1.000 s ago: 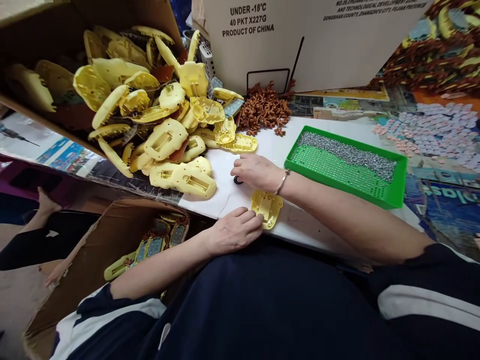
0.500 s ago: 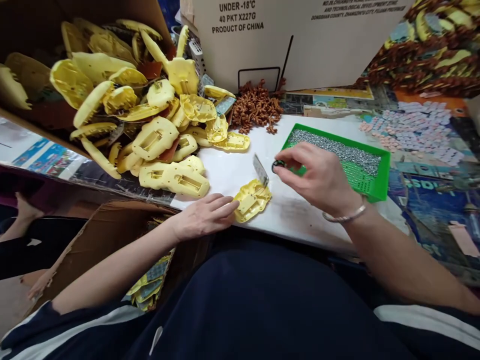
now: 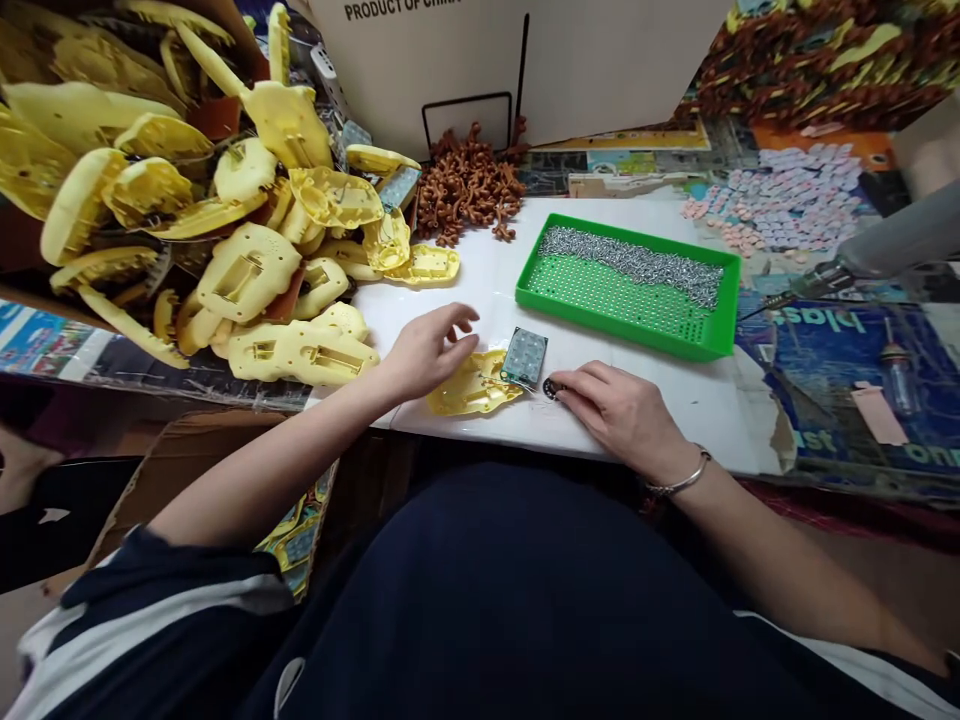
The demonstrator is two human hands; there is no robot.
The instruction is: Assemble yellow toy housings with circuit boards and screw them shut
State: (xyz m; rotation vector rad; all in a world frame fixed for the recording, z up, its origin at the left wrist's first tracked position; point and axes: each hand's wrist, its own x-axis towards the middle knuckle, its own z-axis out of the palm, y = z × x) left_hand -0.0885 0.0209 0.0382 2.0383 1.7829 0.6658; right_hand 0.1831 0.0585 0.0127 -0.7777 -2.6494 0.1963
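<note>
My right hand (image 3: 616, 408) pinches a small round black speaker (image 3: 553, 388) between thumb and fingertips, low over the white tabletop. Just left of it lies a grey-green circuit board (image 3: 526, 356), with thin wires at its lower edge. The board overlaps the right end of a yellow plastic shell half (image 3: 474, 388), which lies with its hollow side up. Above the shell's left part hovers my left hand (image 3: 435, 350), thumb and fingers apart and nothing between them.
A green tray (image 3: 622, 338) of small screws stands behind my right hand. Yellow shells (image 3: 247, 270) spill from a carton at left. Brown plastic parts (image 3: 469, 185) are heaped at the back. An electric screwdriver (image 3: 840, 265) and pale small pieces (image 3: 795, 195) are at right.
My right hand has come down toward the table with the speaker. The circuit board, tilted up before, now lies flatter. My left hand has lifted off the shell's edge and opened.
</note>
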